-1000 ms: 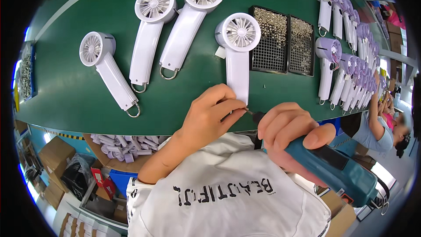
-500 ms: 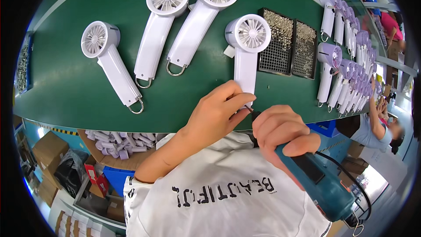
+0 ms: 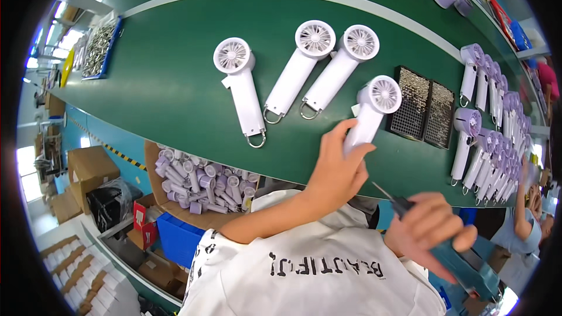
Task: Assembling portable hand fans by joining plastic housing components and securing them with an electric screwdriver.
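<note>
My left hand (image 3: 335, 174) is closed around the lower handle of a white handheld fan (image 3: 366, 124), its round head pointing away from me. The fingers hide the handle's end. To the right and nearer, my right hand (image 3: 430, 226) grips a teal electric screwdriver (image 3: 466, 266), slightly blurred. Its thin bit points up and left, apart from the fan. Left of the held fan lie three more white fans: one apart (image 3: 246, 102), then a middle one (image 3: 291, 85) and a right one (image 3: 332, 83) side by side, each with a metal loop at its handle end.
Two black trays of small screws, left (image 3: 405, 123) and right (image 3: 436, 136), sit right of the held fan. Beyond them stand rows of fans (image 3: 462, 155). A cardboard box (image 3: 153, 167) full of fans is below the green table (image 3: 175, 82). Another person (image 3: 523, 228) is at far right.
The screwdriver bit has come away from the fan's handle end, and my right hand has moved back. My left hand has gone from pinching near that end to grasping the handle. The view has shifted.
</note>
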The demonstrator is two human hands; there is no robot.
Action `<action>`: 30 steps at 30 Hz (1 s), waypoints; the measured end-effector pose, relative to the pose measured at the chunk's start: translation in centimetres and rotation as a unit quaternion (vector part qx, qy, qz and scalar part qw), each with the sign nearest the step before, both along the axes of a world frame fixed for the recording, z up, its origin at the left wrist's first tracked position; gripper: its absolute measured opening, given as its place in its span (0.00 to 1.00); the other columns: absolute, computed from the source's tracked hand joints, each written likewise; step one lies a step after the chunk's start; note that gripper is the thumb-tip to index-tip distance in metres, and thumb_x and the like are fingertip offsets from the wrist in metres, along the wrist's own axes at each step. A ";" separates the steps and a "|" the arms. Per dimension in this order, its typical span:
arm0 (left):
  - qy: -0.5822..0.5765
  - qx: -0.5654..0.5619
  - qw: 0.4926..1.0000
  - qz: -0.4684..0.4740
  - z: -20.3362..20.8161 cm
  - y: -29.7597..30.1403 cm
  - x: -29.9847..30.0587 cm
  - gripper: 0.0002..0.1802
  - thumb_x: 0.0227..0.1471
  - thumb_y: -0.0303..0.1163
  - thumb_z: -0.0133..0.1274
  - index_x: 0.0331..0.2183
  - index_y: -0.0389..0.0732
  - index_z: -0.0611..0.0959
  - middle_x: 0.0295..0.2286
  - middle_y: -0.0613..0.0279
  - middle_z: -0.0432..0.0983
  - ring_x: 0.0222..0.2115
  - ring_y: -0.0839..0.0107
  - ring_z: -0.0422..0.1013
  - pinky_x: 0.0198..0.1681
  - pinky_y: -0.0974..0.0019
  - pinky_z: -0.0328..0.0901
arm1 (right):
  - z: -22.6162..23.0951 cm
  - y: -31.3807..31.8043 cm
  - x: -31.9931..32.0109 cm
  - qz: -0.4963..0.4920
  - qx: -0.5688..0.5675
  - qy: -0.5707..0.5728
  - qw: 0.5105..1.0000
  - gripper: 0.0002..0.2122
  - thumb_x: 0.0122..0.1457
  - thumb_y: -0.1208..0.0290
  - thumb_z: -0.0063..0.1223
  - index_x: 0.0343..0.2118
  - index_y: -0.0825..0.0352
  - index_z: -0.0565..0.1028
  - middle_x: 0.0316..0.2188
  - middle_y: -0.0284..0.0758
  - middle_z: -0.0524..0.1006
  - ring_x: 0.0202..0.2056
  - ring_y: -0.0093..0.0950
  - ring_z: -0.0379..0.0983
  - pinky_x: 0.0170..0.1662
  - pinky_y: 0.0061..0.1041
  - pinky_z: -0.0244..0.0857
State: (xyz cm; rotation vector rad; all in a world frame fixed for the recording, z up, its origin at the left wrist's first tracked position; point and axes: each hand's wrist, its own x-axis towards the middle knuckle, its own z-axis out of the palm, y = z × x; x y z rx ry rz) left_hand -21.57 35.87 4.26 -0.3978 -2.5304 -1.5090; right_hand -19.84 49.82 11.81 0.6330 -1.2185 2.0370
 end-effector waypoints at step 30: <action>0.125 -0.171 0.977 0.029 0.3 -18.7 -9.9 0.37 0.54 0.45 0.50 0.60 0.36 0.63 0.63 0.46 0.50 0.63 0.51 0.49 0.65 0.52 0.42 | -5.7 7.4 -5.1 -0.015 -0.092 -0.078 0.993 0.44 0.46 0.20 0.31 0.46 0.64 0.65 0.17 0.33 0.68 0.11 0.25 0.63 0.13 0.26 0.59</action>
